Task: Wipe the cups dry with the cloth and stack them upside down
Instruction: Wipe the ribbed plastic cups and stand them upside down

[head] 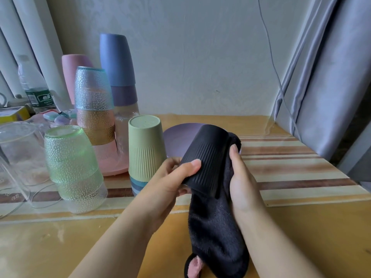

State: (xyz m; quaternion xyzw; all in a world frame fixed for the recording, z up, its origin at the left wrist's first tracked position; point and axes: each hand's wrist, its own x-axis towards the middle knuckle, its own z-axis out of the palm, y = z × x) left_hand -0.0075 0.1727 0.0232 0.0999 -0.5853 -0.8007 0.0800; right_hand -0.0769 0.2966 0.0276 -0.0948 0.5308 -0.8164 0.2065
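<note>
Black ribbed cup (204,157) is gripped above the counter (301,227) by the left hand (170,181), its fingers curled round it, while a dark cloth (216,223) is pressed to its mouth by the right hand (241,181). Upside-down cup stacks (145,151) are set on the yellow, stripe-covered surface, backed by a pale wall (200,57) and grey curtains (331,77).

Matt black ribbed plastic cup (206,157); fuzzy dark plush cloth (216,227); matt sage-green ribbed plastic cup (145,147); pebbled green glass tumblers (72,163); smooth clear glass cup (18,153); glossy film over striped yellow tabletop (301,177).
</note>
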